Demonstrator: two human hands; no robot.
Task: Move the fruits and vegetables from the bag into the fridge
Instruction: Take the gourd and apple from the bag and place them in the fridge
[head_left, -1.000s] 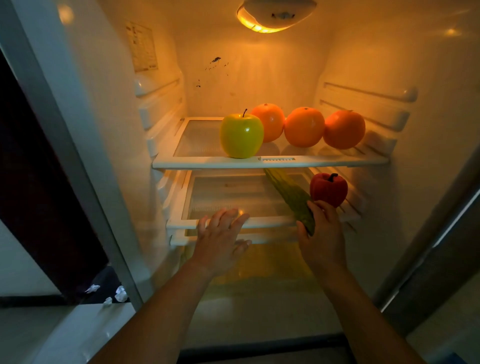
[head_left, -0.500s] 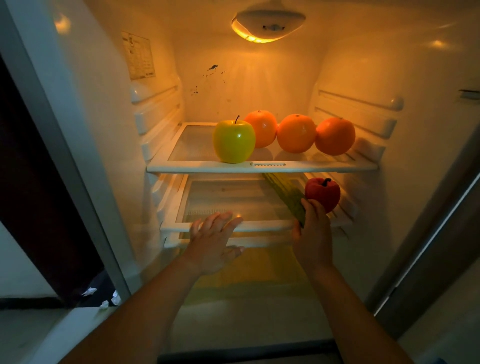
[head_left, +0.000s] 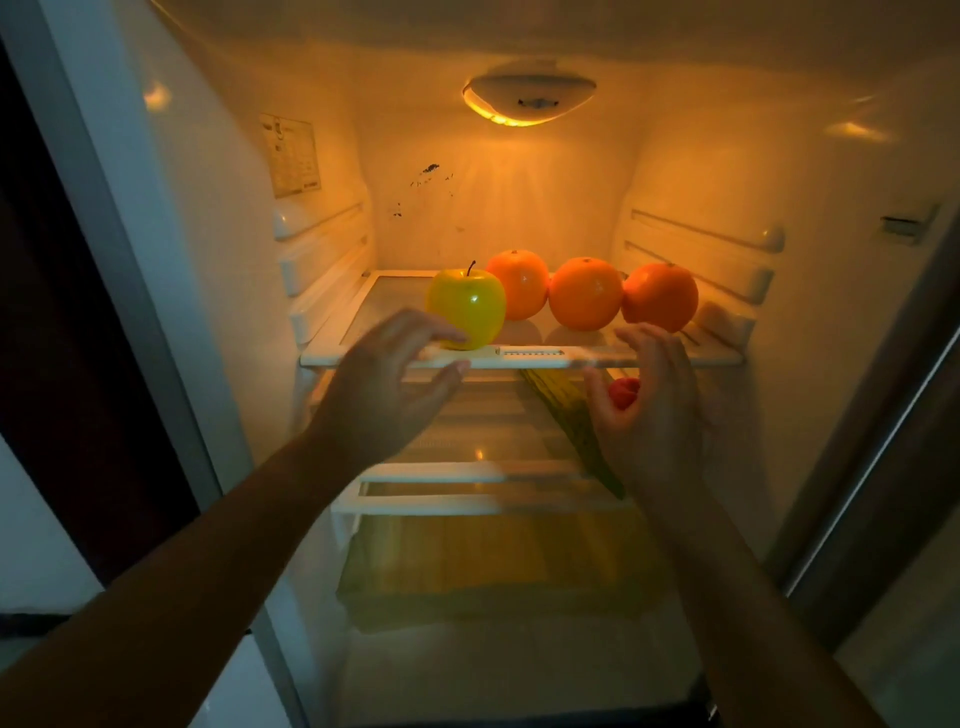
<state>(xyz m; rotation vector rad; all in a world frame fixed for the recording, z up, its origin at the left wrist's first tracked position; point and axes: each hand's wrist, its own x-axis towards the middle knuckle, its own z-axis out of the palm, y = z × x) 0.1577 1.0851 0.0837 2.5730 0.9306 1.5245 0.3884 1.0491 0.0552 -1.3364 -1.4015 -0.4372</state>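
The sticker (head_left: 290, 155) on the left wall is unreadable. My left hand (head_left: 384, 395) and right hand (head_left: 649, 415) are loosely spread, holding nothing.

Left hand (head_left: 387, 387), right hand (head_left: 649, 410) empty, raised.

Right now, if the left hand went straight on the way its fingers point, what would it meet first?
Most likely the green apple on the upper shelf: fingertips of the left hand overlap its lower left side in the picture, though depth leaves contact unclear.
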